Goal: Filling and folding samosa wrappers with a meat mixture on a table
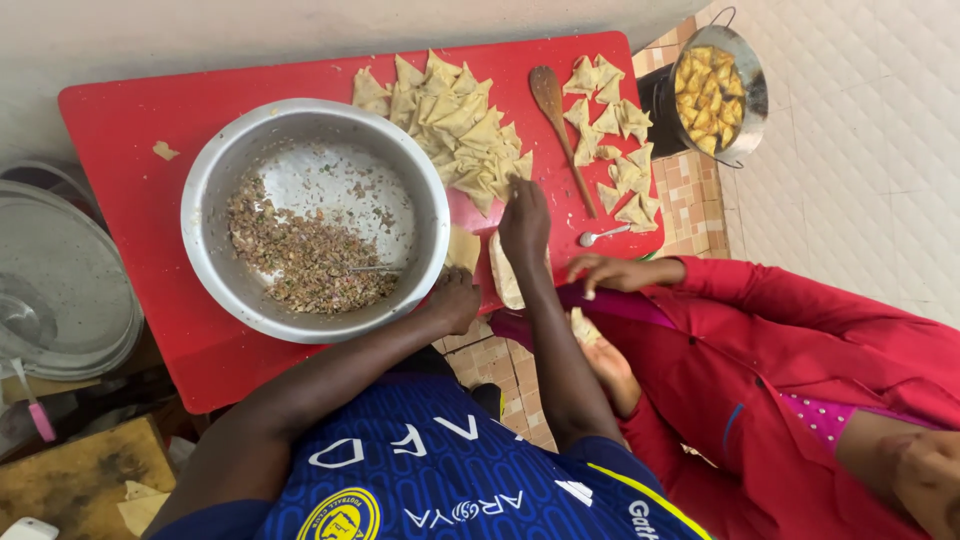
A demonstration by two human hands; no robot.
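My left hand (455, 300) rests at the rim of a large metal bowl (215, 170), fingers closed on a pale pastry sheet (462, 247). The bowl holds minced filling (300, 260) and a metal spoon (375, 268). My right hand (525, 220) reaches over a stack of pastry sheets (503, 280). Its fingertips pinch a folded raw samosa at the edge of the big pile of samosas (455, 115). Everything sits on a red table (130, 130).
A person in red sits at the right, one hand (620, 272) by a small spoon (600, 236), the other hand (612, 372) holding pastry. A wooden spoon (558, 115), a second samosa pile (620, 150), a pot of fried samosas (715, 90) and grey lids (60, 290) surround the table.
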